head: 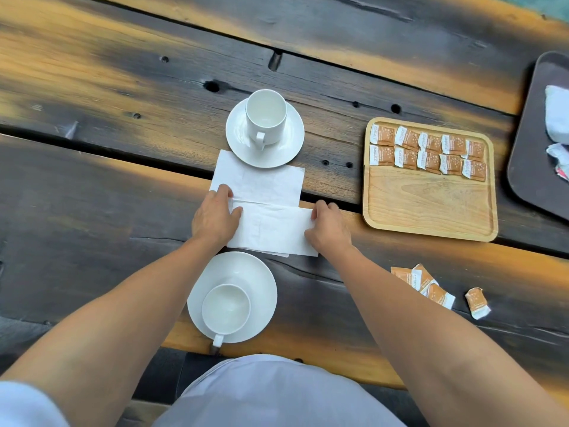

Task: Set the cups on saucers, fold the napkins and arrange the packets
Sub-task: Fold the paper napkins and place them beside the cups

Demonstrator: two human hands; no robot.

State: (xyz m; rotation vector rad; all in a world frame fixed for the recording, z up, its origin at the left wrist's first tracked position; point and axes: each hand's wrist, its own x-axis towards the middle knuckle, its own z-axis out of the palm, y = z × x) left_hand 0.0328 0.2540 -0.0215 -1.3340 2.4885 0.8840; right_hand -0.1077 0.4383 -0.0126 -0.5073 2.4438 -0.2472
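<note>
Two white cups stand on white saucers: the far cup [266, 117] on its saucer [289, 149], the near cup [226, 309] on its saucer [261, 282]. Between them lies a folded white napkin [272, 229] over the near edge of a flat napkin [261, 183]. My left hand [215, 215] presses the folded napkin's left end. My right hand [328, 226] pinches its right edge. Several orange packets [428, 152] lie in two rows on a wooden tray [431, 208]. Loose packets [428, 283] lie on the table to the right.
A dark tray [529, 167] at the right edge holds crumpled white wrappers [557, 118]. One loose packet [477, 303] lies apart from the others. The dark plank table [123, 118] has gaps and holes. Its near edge runs just below the near saucer.
</note>
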